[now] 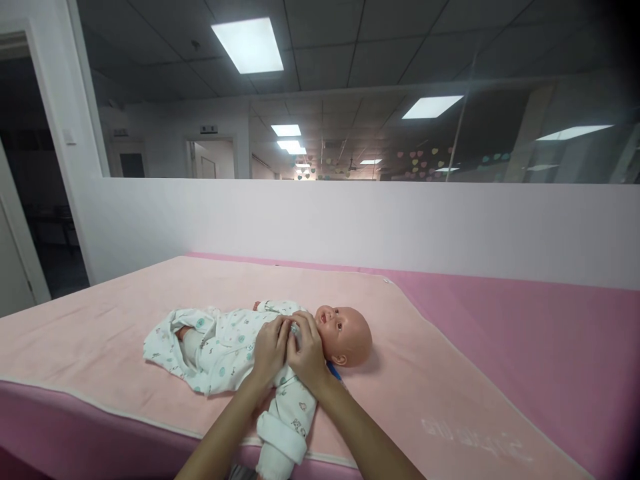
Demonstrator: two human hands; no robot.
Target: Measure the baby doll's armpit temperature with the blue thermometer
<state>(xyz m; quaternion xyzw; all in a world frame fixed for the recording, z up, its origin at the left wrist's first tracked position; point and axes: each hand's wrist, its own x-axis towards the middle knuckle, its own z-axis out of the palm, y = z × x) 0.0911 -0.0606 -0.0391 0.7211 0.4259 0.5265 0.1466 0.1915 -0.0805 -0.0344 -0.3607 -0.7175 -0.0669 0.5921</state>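
Note:
A baby doll (350, 333) lies on its back with its bald head to the right. It wears a white long-sleeved baby outfit (225, 353) with small coloured prints. At the upper chest, just below the doll's chin, my left hand (271, 343) pinches the cloth with bent fingers. Close beside it, my right hand (306, 350) is also closed on the outfit near the neckline. My fingers hide the exact spot they grip. One sleeve (290, 413) with a folded cuff points toward me over the front edge. The lower part of the outfit gapes around a leg.
A peach mat (425, 400) covers much of a pink padded surface (525, 327). Behind it rises a white half wall (320, 220) topped by a glass pane. A doorway (40, 167) opens at the left. Something blue (334, 371) shows under the doll's neck.

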